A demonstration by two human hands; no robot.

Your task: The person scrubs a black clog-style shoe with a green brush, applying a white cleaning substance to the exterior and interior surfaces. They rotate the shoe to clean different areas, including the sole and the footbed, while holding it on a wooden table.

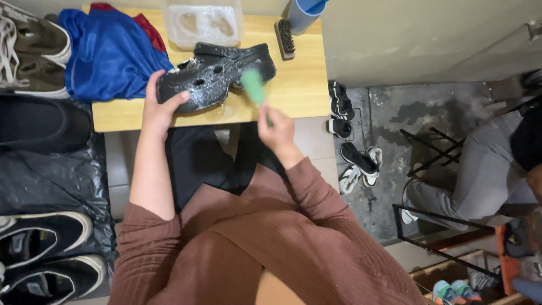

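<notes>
my left hand [161, 104] is wrapped around the heel end of a black clog [217, 76], fingers closed on it, pressing it down on its side on the small wooden table [305, 85]. the clog is speckled with white suds and sits near the table's front edge, toe pointing right. my right hand [276, 129] is closed around the handle of a green brush [254, 86], whose blurred head lies against the clog's toe end.

behind the clog stands a clear plastic tub [204, 22] of cloudy water, with a brown-bristled brush [285, 38] just beside it and a blue cup [305, 14] at the back right corner. a blue cloth [110, 53] is heaped on the table's left end, touching the clog's heel.

to the left, shoes lie on black plastic sheeting [51, 181]: grey sneakers [31, 51] at the top, black sneakers [45, 251] lower down. on the stained grey floor [418, 107] to the right, sandals [353, 164] lie near the table leg. another person in grey trousers [480, 169] sits at the far right.
</notes>
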